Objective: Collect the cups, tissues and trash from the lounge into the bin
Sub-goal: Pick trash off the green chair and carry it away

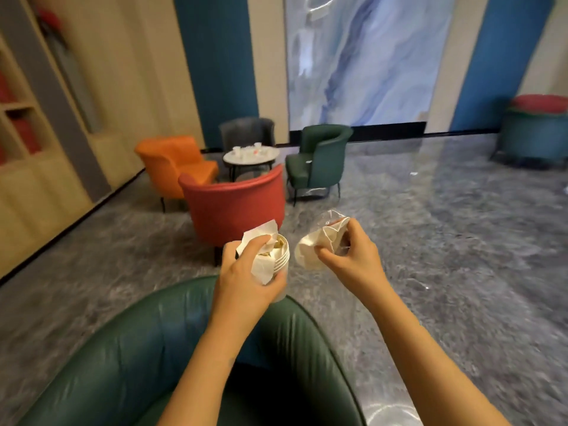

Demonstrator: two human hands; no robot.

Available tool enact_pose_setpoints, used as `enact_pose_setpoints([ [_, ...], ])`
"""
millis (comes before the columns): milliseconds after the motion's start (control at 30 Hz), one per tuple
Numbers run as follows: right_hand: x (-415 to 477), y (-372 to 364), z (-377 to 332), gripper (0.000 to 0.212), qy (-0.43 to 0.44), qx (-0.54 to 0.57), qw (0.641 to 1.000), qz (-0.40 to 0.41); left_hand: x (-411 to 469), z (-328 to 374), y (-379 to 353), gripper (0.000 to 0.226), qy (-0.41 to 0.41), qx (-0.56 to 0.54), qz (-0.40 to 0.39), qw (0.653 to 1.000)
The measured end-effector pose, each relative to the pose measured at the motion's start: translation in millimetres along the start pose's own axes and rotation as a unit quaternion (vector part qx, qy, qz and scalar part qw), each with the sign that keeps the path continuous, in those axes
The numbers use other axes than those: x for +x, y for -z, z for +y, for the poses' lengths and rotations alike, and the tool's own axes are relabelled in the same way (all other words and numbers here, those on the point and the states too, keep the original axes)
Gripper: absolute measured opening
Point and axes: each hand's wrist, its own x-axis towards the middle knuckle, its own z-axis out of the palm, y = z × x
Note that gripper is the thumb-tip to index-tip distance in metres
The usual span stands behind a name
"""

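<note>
Both hands are full, the left hand point(242, 281) gripping stacked cups point(276, 256) stuffed with tissues point(261, 238), the right hand point(347, 256) pinching crushed cups point(319, 244) and wrapper, while more cups wait on the far table point(250, 158) and no bin shows.

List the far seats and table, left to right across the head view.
Orange upholstered armchair → small round white-topped table → dark green armchair → round teal stool with red cushion. The red tub chair and grey armchair overlap the table, so they are left out.
</note>
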Motion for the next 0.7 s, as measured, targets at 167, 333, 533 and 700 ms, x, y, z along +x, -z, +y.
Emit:
enact_pose_setpoints([
  [167, 1.0, 108.6, 0.7, 0.034, -0.006, -0.031, 0.997, 0.064, 12.1, 77.5, -55.2, 0.051, -0.062, -0.023, -0.052, 0.996],
  [333, -11.7, 233.9, 31.2, 0.038, -0.044, -0.071, 0.990, 0.117, 3.9, 164.5, -150.6, 0.052, -0.112, -0.061, -0.118, 0.985],
  [533, -56.3, 415.7, 71.8, 0.039, -0.116, -0.128, 0.962, 0.213, -28.3, 301.3, -300.9, 0.054, -0.176, -0.149, -0.217, 0.948],
  [700, -126.8, 563.1, 89.0, 0.045, -0.185, -0.172, 0.913, 0.320, -91.1, 423.2, -418.4, 0.054, -0.244, -0.250, -0.341, 0.873],
])
